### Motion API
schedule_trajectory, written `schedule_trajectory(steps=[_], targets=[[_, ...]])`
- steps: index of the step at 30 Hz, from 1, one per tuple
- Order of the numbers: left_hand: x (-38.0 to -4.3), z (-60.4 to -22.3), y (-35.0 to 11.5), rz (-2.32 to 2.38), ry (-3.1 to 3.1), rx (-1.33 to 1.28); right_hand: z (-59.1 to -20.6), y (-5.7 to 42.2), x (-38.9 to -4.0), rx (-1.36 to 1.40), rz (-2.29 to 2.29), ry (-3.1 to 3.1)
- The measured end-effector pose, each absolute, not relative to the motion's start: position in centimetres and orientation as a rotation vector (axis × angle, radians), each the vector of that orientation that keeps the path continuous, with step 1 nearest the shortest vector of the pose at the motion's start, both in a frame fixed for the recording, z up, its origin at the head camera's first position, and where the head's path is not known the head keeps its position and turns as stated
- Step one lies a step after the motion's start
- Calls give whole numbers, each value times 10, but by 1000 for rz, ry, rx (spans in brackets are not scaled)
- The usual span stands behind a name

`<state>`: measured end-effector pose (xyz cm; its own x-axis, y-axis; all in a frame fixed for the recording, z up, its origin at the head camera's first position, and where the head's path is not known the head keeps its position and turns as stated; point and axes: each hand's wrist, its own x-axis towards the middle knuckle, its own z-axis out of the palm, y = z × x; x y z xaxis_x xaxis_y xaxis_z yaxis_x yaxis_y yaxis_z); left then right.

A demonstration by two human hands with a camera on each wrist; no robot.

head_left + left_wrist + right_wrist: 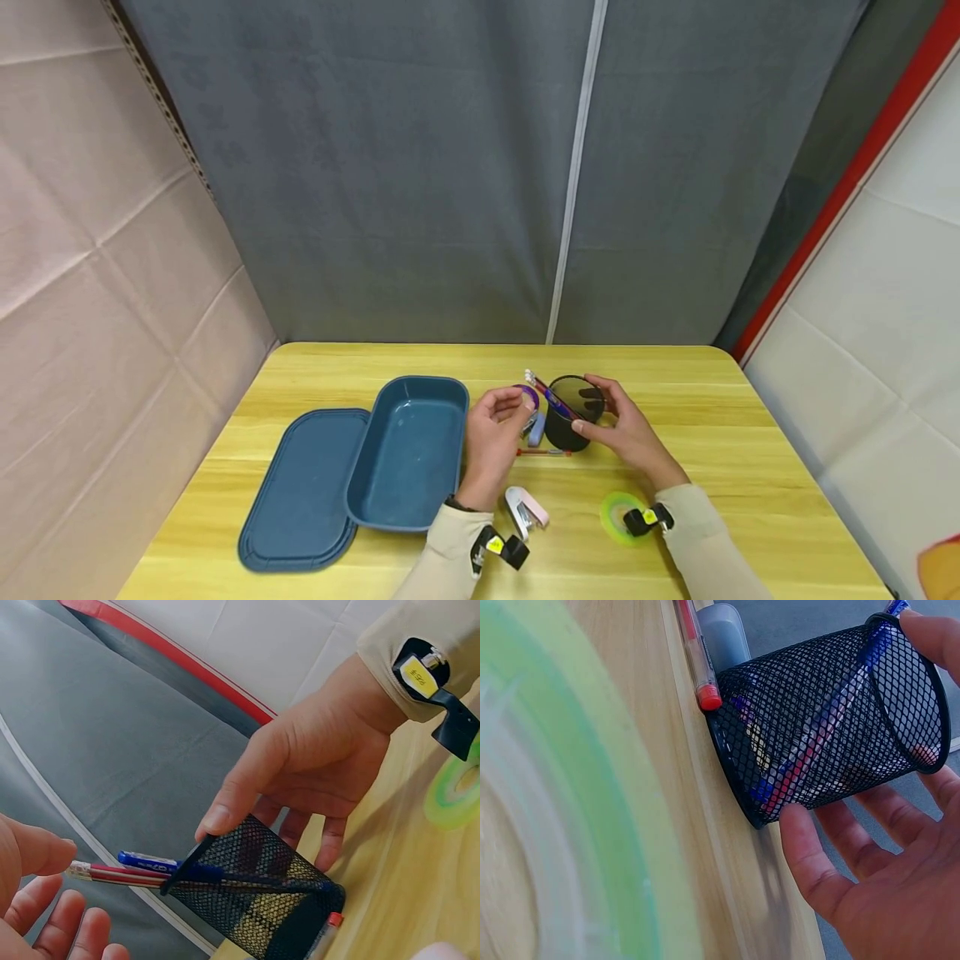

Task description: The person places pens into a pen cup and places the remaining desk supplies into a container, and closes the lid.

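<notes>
My right hand (633, 433) grips a black mesh pen holder (810, 720) with thumb and fingers spread around its wall and rim. A blue pen (150, 862) and pencils (127, 877) with white erasers lean inside, their ends sticking out over the rim. Beside those eraser ends is my left hand (491, 437), thumb tip right at them, the other fingers loosely bent and not closed round anything. A red-capped pen (697, 664) lies on the table against the holder's base. Close by are a blue-grey object (537, 429) and a purple ring (532, 395), partly hidden by the left hand.
Left of the hands stands a deep blue tub (408, 454), with a matching lid (303, 492) flat beside it. A pink and white stapler (527, 510) lies near the left wrist. The green tape roll (617, 521) rests by the right wrist. A grey curtain (412, 183) hangs behind the table.
</notes>
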<state>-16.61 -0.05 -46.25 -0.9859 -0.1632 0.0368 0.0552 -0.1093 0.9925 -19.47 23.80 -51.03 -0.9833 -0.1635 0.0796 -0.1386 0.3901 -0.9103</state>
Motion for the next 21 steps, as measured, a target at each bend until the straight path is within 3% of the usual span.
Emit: schedule_trajectory(steps=[21], targets=[[-158, -486, -4, -2046, -2122, 154, -513, 239, -195, -296, -1694, 2611]])
